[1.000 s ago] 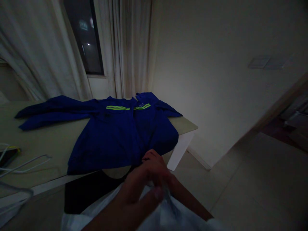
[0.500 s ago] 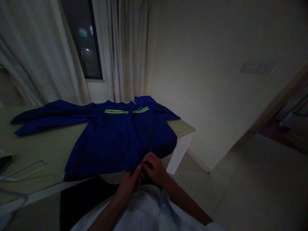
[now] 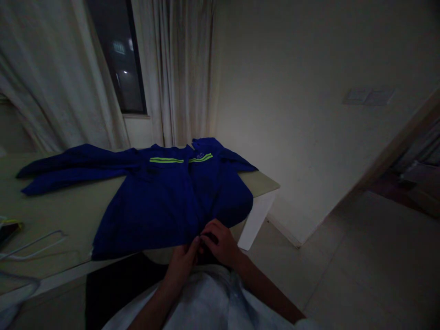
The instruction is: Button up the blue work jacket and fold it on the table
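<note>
A dark blue work jacket (image 3: 165,206) lies spread on a pale table (image 3: 58,229), its sleeves stretched to the left. Two yellow-green reflective stripes (image 3: 180,159) cross its upper part. At the jacket's lower edge, my left hand (image 3: 182,263) and my right hand (image 3: 220,243) meet with their fingers pinched together. Both appear to grip the fabric there, though the fingers hide exactly what they hold. A pale top covers my body below them.
Thin white wire hangers (image 3: 34,245) and a dark flat object (image 3: 7,231) lie at the table's left edge. A white table leg (image 3: 257,222) stands at the right corner. Curtains (image 3: 178,68) and a window are behind; a tiled floor (image 3: 326,261) lies right.
My hands have moved up from over my pale top to the jacket's lower edge, and now barely shift there. The view has tilted slightly; the jacket stays in place.
</note>
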{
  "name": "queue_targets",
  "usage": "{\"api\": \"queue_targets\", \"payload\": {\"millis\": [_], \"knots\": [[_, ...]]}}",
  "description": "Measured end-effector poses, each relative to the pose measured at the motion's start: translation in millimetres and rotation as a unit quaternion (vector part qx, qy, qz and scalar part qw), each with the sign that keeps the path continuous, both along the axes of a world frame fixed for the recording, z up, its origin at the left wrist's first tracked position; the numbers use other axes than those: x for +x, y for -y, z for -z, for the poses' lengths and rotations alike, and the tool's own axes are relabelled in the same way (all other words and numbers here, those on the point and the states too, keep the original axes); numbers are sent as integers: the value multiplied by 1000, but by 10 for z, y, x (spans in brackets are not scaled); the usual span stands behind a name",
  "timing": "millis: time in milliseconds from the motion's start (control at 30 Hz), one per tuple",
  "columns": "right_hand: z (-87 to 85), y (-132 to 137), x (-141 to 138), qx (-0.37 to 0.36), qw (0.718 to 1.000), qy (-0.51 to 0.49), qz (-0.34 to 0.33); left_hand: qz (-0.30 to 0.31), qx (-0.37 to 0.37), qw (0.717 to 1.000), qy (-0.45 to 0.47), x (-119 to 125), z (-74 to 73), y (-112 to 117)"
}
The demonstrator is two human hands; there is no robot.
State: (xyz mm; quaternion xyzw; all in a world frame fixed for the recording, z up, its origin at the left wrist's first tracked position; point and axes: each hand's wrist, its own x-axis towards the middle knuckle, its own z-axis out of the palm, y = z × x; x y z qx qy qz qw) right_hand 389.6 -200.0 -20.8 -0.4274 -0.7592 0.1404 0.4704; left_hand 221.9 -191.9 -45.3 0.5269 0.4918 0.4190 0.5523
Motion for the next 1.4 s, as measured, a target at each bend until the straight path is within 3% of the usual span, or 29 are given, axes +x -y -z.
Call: {"api": "queue_targets", "payload": {"millis": [167, 467, 600, 833, 1000, 1200, 1400], "knots": [[1, -7, 4, -7, 1000, 4, 5, -3, 18, 1000, 14, -1, 55, -8], [-29, 11, -4, 5, 999, 16, 30, -4, 9, 1000, 15, 14, -114, 27], [-142, -3, -31, 2, 995, 55, 80, 7, 10, 1000, -22, -18, -125, 27], [-328, -45, -39, -25, 986, 141, 84, 19, 25, 998, -58, -57, -122, 9], [-274, -32, -49, -3, 986, 132, 101, 4, 17, 999, -46, -21, -121, 31], [-196, 48, -41, 30, 987, 146, 55, -57, -1, 998, -6, -30, -201, 73], [-131, 57, 11, 41, 989, 140, 37, -78, 4, 997, -13, -58, -135, 45]]}}
